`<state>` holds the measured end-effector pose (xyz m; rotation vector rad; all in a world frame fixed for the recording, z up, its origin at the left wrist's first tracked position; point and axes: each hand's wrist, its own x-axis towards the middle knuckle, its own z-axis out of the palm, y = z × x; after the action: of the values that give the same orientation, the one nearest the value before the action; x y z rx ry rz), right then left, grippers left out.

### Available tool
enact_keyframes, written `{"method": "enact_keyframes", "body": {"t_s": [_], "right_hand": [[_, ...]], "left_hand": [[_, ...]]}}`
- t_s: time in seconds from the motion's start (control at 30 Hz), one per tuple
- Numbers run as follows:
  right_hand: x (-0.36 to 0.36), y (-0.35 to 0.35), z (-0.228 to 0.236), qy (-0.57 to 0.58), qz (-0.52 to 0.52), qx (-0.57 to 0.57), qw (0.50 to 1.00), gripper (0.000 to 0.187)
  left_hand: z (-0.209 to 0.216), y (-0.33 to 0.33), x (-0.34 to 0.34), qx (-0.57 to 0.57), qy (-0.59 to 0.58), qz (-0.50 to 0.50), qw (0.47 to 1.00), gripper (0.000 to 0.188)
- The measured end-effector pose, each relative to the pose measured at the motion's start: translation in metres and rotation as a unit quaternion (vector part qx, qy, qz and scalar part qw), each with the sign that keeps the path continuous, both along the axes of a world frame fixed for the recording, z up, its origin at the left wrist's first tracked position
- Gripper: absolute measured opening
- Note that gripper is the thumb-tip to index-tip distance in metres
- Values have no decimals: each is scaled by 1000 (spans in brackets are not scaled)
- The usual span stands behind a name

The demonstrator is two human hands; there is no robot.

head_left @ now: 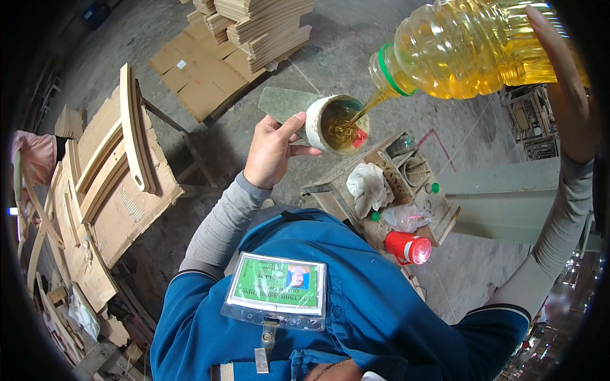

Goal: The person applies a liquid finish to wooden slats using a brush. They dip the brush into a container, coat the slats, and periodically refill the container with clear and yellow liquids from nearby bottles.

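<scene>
My left hand point(272, 149) is closed on a white round cup point(316, 120), thumb along its side. A flat greyish-green piece point(286, 103) sticks out beside the cup; whether it is joined to it I cannot tell. My right hand point(569, 105) grips a large clear plastic bottle point(445, 54) of yellow liquid, with a green ring at its neck. The bottle is tipped over, and a stream of yellow liquid point(368, 105) runs from its mouth into the cup. Liquid and something red show inside the cup.
A wooden stand point(445, 219) below the cup holds a crumpled white cloth point(368, 186), a plastic bag point(406, 218) and green caps. By it is a red container point(406, 247). Curved wooden parts point(131, 127) lie on a worktable at left. Stacked boards point(267, 28) stand on cardboard at the back.
</scene>
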<state>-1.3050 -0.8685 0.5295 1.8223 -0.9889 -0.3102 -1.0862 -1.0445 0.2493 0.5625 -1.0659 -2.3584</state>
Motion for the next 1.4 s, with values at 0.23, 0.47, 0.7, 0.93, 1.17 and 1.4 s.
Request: {"method": "enact_keyframes", "body": {"t_s": [0.23, 0.47, 0.7, 0.93, 1.17, 1.4], "right_hand": [[0, 1, 0, -3, -6, 5, 1000, 57], [-8, 0, 1, -5, -8, 12, 1000, 58], [-10, 0, 3, -9, -17, 22, 1000, 58], [-8, -4, -1, -20, -19, 24, 999, 58], [-7, -3, -9, -28, -22, 25, 999, 59], [3, 0, -34, -44, -28, -45, 998, 55]], "left_hand": [[0, 1, 0, 1, 22, -8, 1000, 14], [-9, -4, 2, -11, 25, -20, 999, 16], [0, -4, 1, -10, 17, -5, 1000, 20], [-2, -8, 2, -12, 24, -18, 999, 22], [-5, -7, 2, -4, 26, -17, 1000, 22], [1, -4, 1, -1, 36, -21, 999, 20]]}}
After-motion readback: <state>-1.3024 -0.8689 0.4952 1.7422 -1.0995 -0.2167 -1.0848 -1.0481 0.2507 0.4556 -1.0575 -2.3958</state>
